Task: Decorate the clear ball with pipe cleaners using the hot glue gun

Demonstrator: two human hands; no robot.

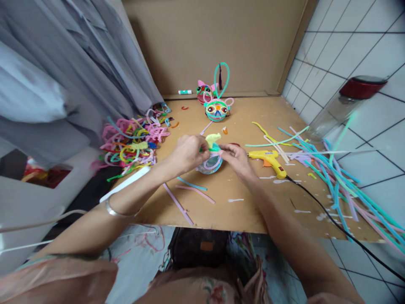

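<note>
Near the middle of the table is a round clear ornament (210,165) with lilac pipe cleaner around its face and green and yellow pieces on top. My left hand (189,154) pinches the green and yellow pipe-cleaner piece (213,138) at the ornament's upper left. From the right, the fingertips of my right hand (236,158) close on the green part at the ornament's top right edge. The fingers partly cover the ornament. To the right of my right hand lies a yellow glue gun (268,160) with an orange trigger.
Finished animal-faced ornaments (217,110) stand at the back near a glue stick (185,92). A tangled pipe-cleaner pile (136,141) covers the left side. Long pipe cleaners (335,181) and a clear jar (332,112) are at right. A black cord (319,207) trails off the right front.
</note>
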